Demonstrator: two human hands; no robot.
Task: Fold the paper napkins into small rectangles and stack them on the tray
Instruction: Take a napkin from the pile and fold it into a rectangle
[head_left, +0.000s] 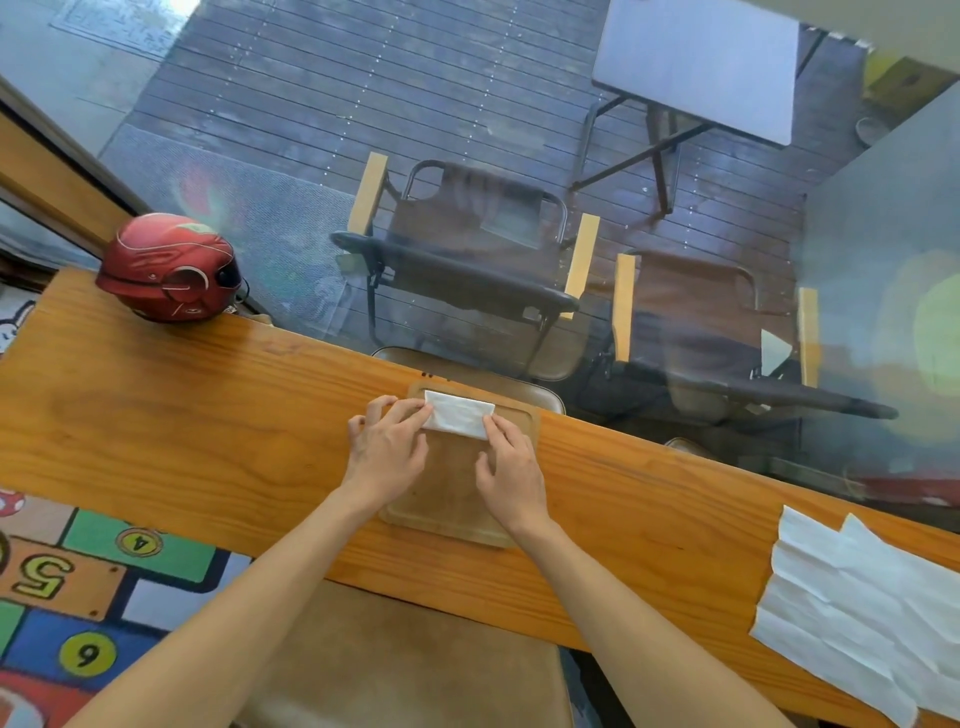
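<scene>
1. Position: the folded napkin (458, 419) lies in the far end of the wooden tray (447, 512), which sits near the far edge of the tabletop (156, 415).
2. Hand state: the left hand (387, 447) has its fingers spread, fingertips pressing the napkin's left end. The right hand (511, 475) presses its right end with extended fingers. Neither hand pinches.
3. Remaining stock: unfolded napkins (857, 613) lie flat at the right end of the tabletop, overlapping.
4. Risk: on release, the creases may spring open, since paper folds hold weakly.
5. Risk: uneven fingertip pressure may skew the rectangle, so later napkins stack crooked.
6. Writing: the floor mat (78, 597) shows numerals 4, 5 and 6. The red helmet (169, 267) carries no legible marking.
</scene>
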